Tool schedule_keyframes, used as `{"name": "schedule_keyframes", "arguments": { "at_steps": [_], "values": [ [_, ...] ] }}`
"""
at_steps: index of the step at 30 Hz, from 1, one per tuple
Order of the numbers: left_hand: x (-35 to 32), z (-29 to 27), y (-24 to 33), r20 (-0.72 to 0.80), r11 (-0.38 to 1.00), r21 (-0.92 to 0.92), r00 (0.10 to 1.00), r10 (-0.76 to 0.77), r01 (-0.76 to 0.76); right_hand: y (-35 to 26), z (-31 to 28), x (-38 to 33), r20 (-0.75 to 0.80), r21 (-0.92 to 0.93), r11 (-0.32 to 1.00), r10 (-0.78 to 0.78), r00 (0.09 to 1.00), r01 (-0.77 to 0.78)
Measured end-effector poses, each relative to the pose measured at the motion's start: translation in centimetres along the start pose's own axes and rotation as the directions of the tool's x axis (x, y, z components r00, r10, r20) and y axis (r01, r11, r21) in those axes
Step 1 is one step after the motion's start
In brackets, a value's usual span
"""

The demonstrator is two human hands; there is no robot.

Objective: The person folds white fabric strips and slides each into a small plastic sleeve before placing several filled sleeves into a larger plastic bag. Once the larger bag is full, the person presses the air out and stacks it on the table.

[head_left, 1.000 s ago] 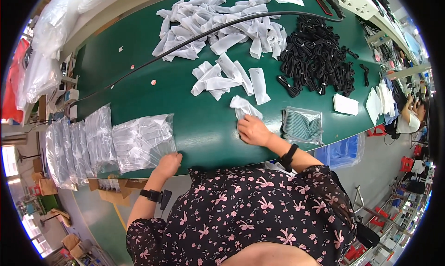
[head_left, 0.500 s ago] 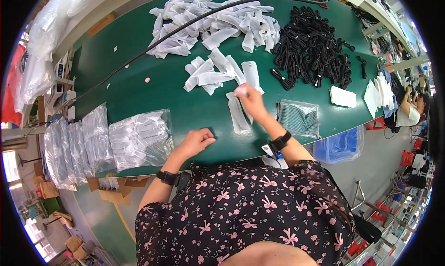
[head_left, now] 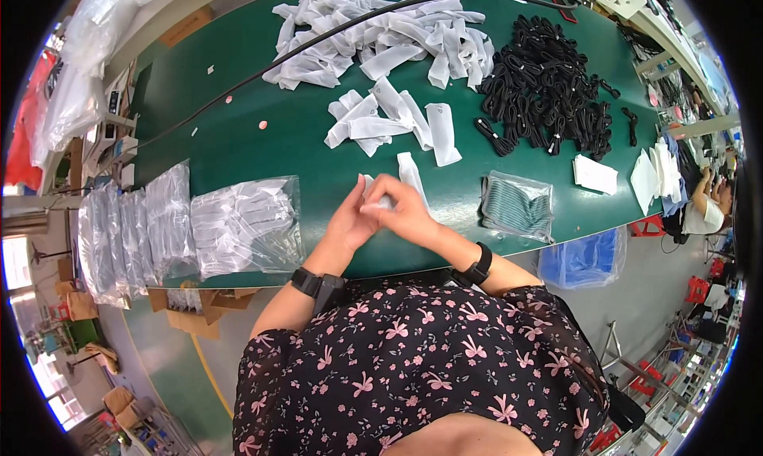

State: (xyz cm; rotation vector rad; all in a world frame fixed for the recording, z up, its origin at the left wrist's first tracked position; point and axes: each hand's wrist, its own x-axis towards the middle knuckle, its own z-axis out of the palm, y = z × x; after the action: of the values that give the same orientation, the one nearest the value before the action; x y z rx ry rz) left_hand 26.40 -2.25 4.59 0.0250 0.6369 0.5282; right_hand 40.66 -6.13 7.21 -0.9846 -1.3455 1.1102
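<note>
— What is being held?

— A white pouch point(head_left: 407, 178), pinched between both hands at the near edge of the green tabletop point(head_left: 262, 150). The left hand point(head_left: 352, 220) and right hand point(head_left: 405, 210) meet, each grip clamped on the pouch.

— What lies around it?

— Just beyond, a loose pile of white pouches point(head_left: 389, 122); farther back, a bigger heap point(head_left: 381, 35). To the right, black cords point(head_left: 548, 98) and a clear bag point(head_left: 518, 206). To the left, filled clear bags point(head_left: 246, 226).
</note>
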Motion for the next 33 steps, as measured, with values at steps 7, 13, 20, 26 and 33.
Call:
{"name": "schedule_keyframes", "arguments": {
  "at_steps": [7,13,20,26,33],
  "values": [
    [1.2,-5.9,1.1,-0.254,0.980,-0.008,0.949,0.189,-0.197,-2.9,0.7,0.0,0.114,0.093,0.993,-0.077,0.990,0.066],
    [-0.7,-5.3,1.1,-0.222,0.934,-0.112,0.925,0.308,-0.338,-4.9,-2.8,1.4,0.047,-0.241,0.969,0.059,0.997,-0.046],
    [-0.3,-5.0,1.1,-0.194,0.943,-0.049,0.929,0.314,-0.329,-1.1,-0.5,-0.2,0.331,-0.344,0.875,-0.226,0.916,0.340],
    [-2.1,-3.3,1.5,-0.219,0.945,0.032,0.921,0.324,-0.325,-1.2,-3.9,0.5,-0.093,-0.299,0.927,0.206,0.974,-0.224],
    [-3.4,-3.8,0.1,-0.088,0.744,0.658,0.968,0.236,-0.122,11.2,-8.2,2.3,-0.148,-0.758,0.652,-0.194,0.970,0.015]
  ]
}}
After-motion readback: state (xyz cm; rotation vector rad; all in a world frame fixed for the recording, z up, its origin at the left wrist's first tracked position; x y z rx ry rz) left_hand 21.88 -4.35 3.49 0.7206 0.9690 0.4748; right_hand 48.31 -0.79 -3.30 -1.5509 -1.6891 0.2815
